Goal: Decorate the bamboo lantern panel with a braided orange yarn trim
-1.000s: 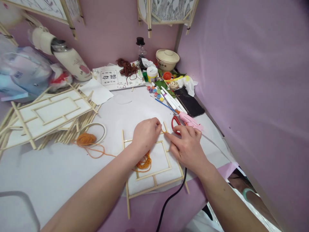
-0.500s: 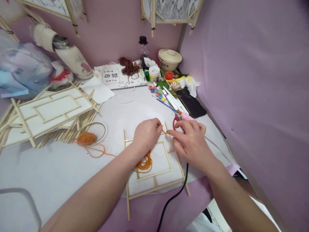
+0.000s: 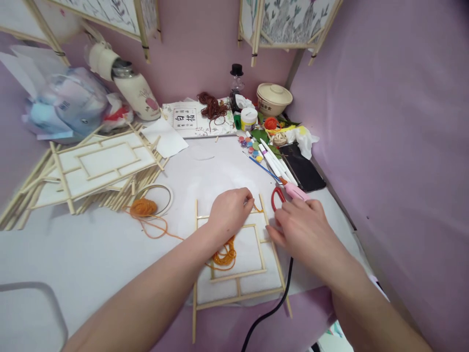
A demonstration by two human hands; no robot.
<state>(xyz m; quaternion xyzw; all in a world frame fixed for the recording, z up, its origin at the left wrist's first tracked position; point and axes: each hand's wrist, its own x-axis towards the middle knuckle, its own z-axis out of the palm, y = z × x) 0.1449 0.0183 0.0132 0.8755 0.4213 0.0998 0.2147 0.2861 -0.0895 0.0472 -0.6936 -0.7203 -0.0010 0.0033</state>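
My left hand (image 3: 232, 211) is closed in a pinch on orange yarn (image 3: 258, 209) near the far right corner of a wooden stick frame (image 3: 238, 292) with a white sheet. The yarn reaches the corner joint. A loose coil of orange yarn (image 3: 225, 255) rests on the frame, partly under my left wrist. My right hand (image 3: 302, 227) is over the red-handled scissors (image 3: 277, 197), beside the pink glue gun (image 3: 296, 191). Its thumb stands apart from the fingers, whose tips are partly hidden; I see nothing held.
On the left, an orange yarn ball (image 3: 143, 207) lies by a tape roll (image 3: 170, 198), near stacked stick frames (image 3: 106, 161). White pens (image 3: 271, 159), a phone (image 3: 304, 168) and a lidded bowl (image 3: 274, 98) are at back right. A black cable (image 3: 271, 311) runs past the frame.
My right hand has left the yarn at the frame's corner and moved right and down to the scissors. The left hand keeps its pinch. The camera view has shifted slightly.
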